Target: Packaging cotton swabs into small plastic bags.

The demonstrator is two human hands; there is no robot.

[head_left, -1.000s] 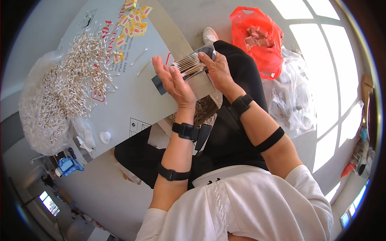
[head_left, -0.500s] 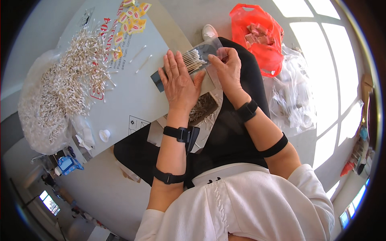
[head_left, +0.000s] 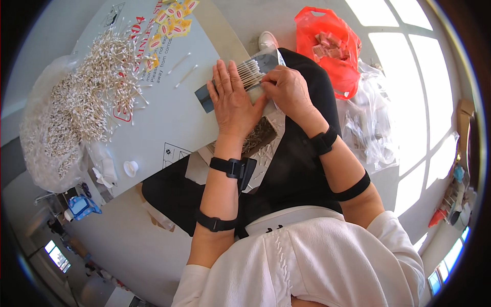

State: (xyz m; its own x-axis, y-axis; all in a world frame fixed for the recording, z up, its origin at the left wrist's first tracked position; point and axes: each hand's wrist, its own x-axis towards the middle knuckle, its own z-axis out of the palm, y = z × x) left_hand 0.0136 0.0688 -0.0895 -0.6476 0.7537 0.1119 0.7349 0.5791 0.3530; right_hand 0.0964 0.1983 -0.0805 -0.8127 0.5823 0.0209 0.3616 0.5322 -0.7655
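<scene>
A row of cotton swabs lies on a dark strip at the table's right edge, with clear plastic film around its far end. My left hand rests flat over the strip and the near part of the row, fingers stretched out. At the swabs' right-hand tips, my right hand is closed in a pinch. What lies between its fingertips is hidden; the swab heads and the film are right beside them.
Left on the table, a large heap of loose swabs spills from a clear bag. Yellow packets lie at the far edge. Under my left wrist is an open box of swabs. A red bag with pinkish bundles stands right.
My right hand has moved from the film's upper edge down to the swab tips, its fingers now curled closer. My left hand stays flat and has shifted slightly.
</scene>
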